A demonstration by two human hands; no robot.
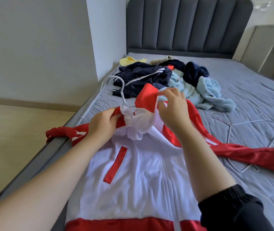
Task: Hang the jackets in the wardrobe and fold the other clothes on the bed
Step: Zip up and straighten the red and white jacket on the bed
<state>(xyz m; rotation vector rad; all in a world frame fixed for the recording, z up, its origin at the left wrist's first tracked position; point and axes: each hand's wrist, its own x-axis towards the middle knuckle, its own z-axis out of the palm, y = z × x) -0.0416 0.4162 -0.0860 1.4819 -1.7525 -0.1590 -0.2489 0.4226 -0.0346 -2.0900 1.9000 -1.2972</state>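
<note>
A red and white jacket (142,172) lies front-up on the grey bed (249,100), its red sleeves spread to both sides. A white hanger (122,90) pokes its hook out of the neck opening. My left hand (103,125) grips the left side of the collar at the shoulder. My right hand (174,107) pinches the red collar flap on the right side and lifts it. The hanger's shoulders are hidden inside the jacket.
Beyond the jacket lies a heap of clothes: a navy jacket (141,77) with white stripes, a light blue fleece (204,92), a dark blue garment (194,70), a yellow item (131,60). Spare wire hangers (252,130) lie at the right. The bed's left edge borders wooden floor.
</note>
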